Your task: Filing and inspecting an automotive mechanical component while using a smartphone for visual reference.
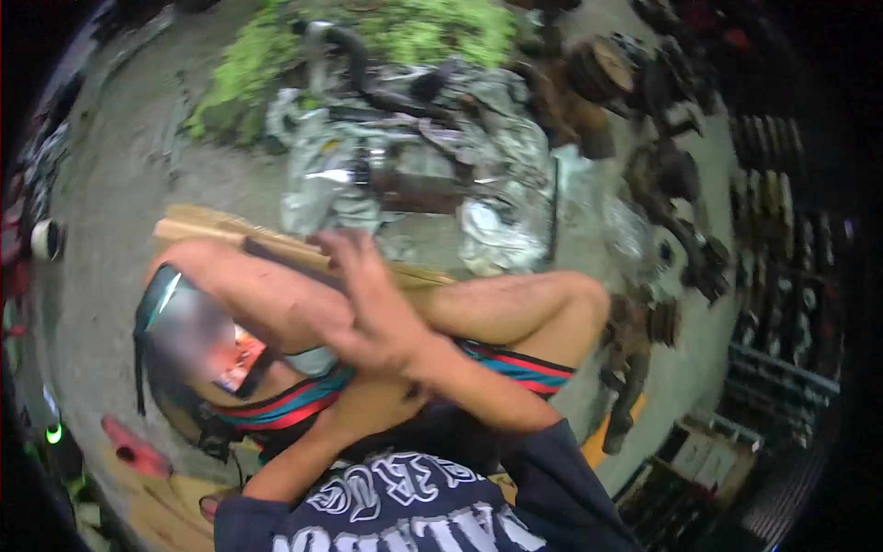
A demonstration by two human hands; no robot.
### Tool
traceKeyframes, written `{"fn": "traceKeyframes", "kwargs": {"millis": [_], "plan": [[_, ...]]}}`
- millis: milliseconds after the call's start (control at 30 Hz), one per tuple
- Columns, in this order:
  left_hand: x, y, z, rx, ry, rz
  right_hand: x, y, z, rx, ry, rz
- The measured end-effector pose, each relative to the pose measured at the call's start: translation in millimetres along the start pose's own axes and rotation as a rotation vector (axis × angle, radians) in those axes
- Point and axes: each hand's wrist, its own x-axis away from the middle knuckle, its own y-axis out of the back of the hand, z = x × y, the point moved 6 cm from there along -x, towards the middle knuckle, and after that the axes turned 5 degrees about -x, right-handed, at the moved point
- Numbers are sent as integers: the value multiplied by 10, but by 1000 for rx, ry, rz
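My right hand (372, 308) is raised over my crossed legs, slightly blurred, its fingers and thumb apart with nothing visible in them. My left hand (382, 405) lies low in my lap beneath the right wrist; its fingers are hidden. A phone (241, 368) with a lit screen rests at my left thigh. Beyond my right hand, a dark flat bar (285, 260) lies across a strip of cardboard (198, 221) in front of my legs. Farther off, a metal cylinder (414, 179) and a bent dark pipe (363, 74) sit on crumpled plastic bags (501, 230).
Rusty metal parts (658, 184) line the floor at the right, beside racks of parts (782, 304). A bright green heap (423, 32) lies at the far side. At the left are a white roll (46, 239) and a red object (133, 446) on the concrete floor (120, 175).
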Motion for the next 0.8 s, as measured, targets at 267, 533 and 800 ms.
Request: {"fn": "traceKeyframes", "kwargs": {"millis": [267, 533, 800], "plan": [[-913, 794, -326, 197, 225, -235, 900, 3076, -2017, 850, -784, -3], [-2051, 830, 468, -567, 314, -297, 466, 2670, -2419, 712, -688, -6], [-2215, 687, 781, -618, 298, -350, 337, 2657, -2432, 800, -516, -34]]}}
